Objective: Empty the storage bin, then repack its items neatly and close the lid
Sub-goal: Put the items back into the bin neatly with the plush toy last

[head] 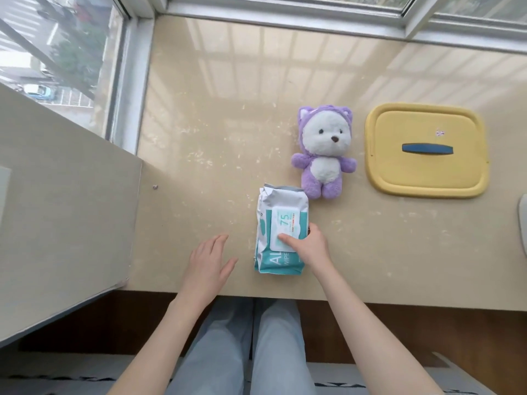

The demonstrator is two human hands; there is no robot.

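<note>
A white and teal pack of wet wipes (278, 220) lies on the beige sill near its front edge. My right hand (306, 245) grips the pack's near right side, thumb on the label flap and fingers round the edge. My left hand (208, 263) hovers flat with straight fingers over the sill, left of the pack and apart from it. A purple and white plush bear (323, 152) lies face up just beyond the pack. The yellow bin lid (426, 151) with a blue handle lies flat to the bear's right. The bin itself is mostly out of view.
Window frames (285, 12) run along the back and left of the sill. A lower beige ledge (62, 201) adjoins on the left. A grey-white rim (523, 223) shows at the right edge. My legs stand below the sill's front edge.
</note>
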